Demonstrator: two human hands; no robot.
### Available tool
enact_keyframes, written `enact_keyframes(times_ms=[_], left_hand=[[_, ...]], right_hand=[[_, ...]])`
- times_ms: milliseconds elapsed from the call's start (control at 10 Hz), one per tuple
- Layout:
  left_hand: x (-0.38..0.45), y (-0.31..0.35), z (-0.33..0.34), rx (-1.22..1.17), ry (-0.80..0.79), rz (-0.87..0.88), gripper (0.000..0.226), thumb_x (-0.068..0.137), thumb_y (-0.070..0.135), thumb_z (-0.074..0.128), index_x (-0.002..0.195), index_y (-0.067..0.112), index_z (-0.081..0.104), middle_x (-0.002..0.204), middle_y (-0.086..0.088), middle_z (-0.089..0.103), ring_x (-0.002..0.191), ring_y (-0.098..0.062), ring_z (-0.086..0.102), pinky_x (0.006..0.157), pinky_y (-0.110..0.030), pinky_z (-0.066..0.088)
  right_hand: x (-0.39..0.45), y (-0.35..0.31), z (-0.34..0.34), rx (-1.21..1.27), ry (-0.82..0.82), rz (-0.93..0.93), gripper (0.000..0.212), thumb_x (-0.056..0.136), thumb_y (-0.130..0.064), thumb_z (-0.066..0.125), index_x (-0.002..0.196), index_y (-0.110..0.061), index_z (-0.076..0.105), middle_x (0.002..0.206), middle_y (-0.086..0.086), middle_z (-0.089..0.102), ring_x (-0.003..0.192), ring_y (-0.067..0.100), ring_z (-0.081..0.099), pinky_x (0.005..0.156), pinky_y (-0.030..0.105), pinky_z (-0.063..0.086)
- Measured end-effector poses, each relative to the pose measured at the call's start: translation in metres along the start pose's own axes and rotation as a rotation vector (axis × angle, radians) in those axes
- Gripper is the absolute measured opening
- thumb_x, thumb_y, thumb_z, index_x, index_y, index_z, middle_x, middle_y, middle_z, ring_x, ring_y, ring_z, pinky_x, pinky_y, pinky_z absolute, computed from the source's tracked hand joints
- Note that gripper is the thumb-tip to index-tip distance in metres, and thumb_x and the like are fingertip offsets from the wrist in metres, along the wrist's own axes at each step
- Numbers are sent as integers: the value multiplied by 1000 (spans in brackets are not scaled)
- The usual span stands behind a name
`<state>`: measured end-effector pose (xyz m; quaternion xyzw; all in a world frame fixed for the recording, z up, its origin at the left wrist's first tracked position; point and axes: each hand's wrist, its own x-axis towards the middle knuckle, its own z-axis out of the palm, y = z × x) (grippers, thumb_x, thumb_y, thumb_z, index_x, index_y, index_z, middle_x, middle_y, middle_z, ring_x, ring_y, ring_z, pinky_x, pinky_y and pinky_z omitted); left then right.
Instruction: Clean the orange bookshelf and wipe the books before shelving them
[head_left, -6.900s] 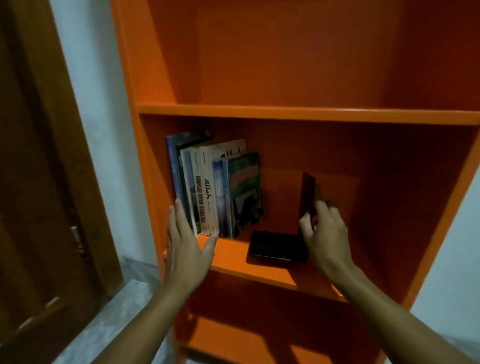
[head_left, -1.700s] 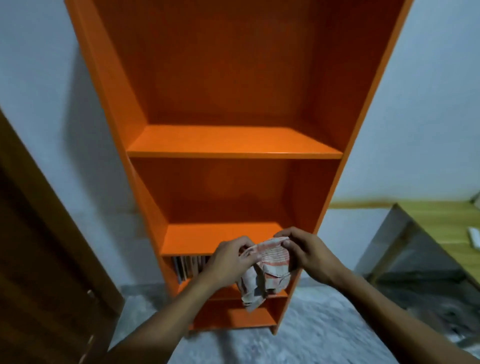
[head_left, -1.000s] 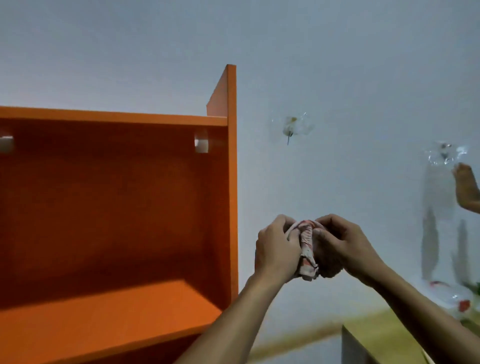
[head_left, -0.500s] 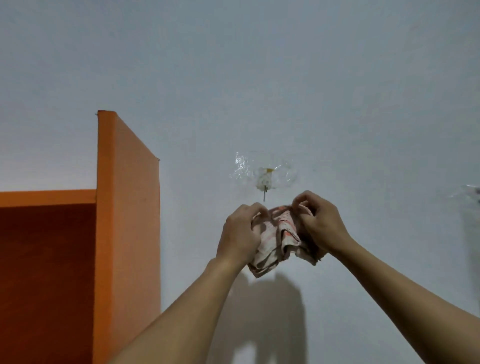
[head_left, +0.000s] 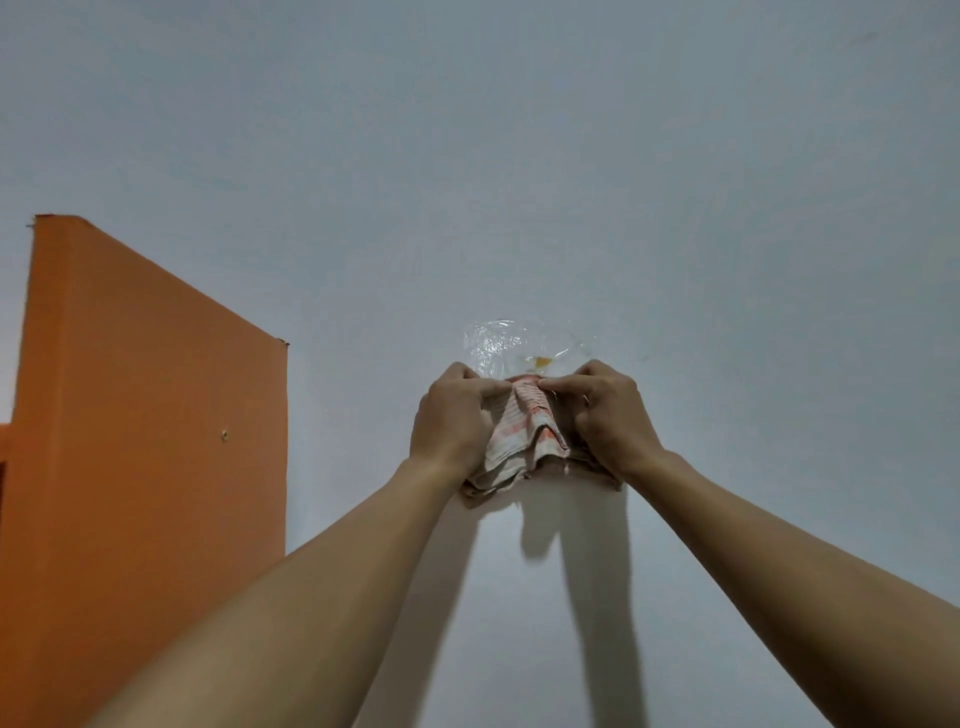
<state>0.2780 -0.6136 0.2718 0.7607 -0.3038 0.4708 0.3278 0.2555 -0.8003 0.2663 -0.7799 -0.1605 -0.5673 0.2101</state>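
I see my left hand (head_left: 453, 421) and right hand (head_left: 609, 415), fingers curled, pinching the bunched cloth (head_left: 524, 436) against the wall (head_left: 675, 208), hanging downward; the orange bookshelf (head_left: 150, 441) stands well left.

Dim, flat light — soft arm shadows on the wall (head_left: 675, 208) (slight wide-angle stretch at edges).

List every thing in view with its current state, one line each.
cloth: bunched, held up against the wall between both hands
left hand: grips the cloth
right hand: grips the cloth
clear stick-on hook: stuck to the wall, just above the cloth
orange bookshelf: upright, only its side shows
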Motion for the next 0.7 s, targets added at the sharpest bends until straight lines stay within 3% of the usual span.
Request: enact_keyframes(times_ms=[100, 200, 300, 400, 500, 600, 700], left_hand=[[-5, -3, 8, -9, 24, -14, 50, 83, -8, 53, 115, 23, 76, 94, 0, 53, 87, -19, 53, 77, -29, 46], [-16, -7, 15, -16, 31, -22, 49, 85, -8, 53, 117, 23, 75, 94, -1, 53, 86, -19, 54, 77, -28, 47], [-32, -8, 24, -62, 60, -57, 32, 92, 11, 66, 118, 28, 74, 90, 1, 53, 82, -15, 55, 74, -20, 43], [-54, -5, 36, -164, 104, -171, 28, 92, 8, 63, 109, 25, 76, 92, -2, 62, 84, -17, 60, 76, -22, 44], [-73, 2, 44, -325, 168, -337, 9, 92, 8, 65, 94, 17, 66, 84, -2, 68, 78, -18, 64, 69, -28, 49], [-96, 1, 49, -402, 224, -501, 8, 91, 8, 68, 92, 11, 60, 76, 7, 62, 72, -11, 60, 65, -23, 42], [-128, -3, 53, -416, 218, -637, 7, 88, 8, 69, 86, 10, 63, 73, 4, 65, 69, -8, 60, 64, -23, 41]], right_hand=[[-5, 7, 4, 65, 16, 17, 45, 85, 12, 56, 111, -19, 76, 85, 1, 56, 77, 15, 53, 65, 5, 37], [-14, 13, 4, 120, -49, 68, 35, 93, 3, 56, 110, -19, 76, 86, 3, 57, 76, 13, 53, 66, 4, 37], [-23, 11, 5, 233, -108, 186, 33, 93, -2, 57, 108, -25, 77, 94, 0, 66, 84, 7, 60, 75, 6, 41], [-37, 8, 8, 426, -105, 323, 29, 89, -5, 63, 92, -30, 77, 91, -2, 76, 87, 12, 69, 81, 29, 54], [-58, 6, 14, 601, -40, 502, 12, 90, -12, 66, 91, -20, 58, 77, 5, 65, 68, 21, 62, 62, 36, 50], [-86, 0, 22, 729, -4, 668, 15, 91, -9, 67, 93, -13, 52, 74, 10, 61, 65, 22, 59, 61, 33, 48], [-124, -7, 34, 742, -111, 775, 7, 93, -6, 64, 96, -5, 58, 74, 12, 67, 61, 19, 63, 61, 29, 53]])
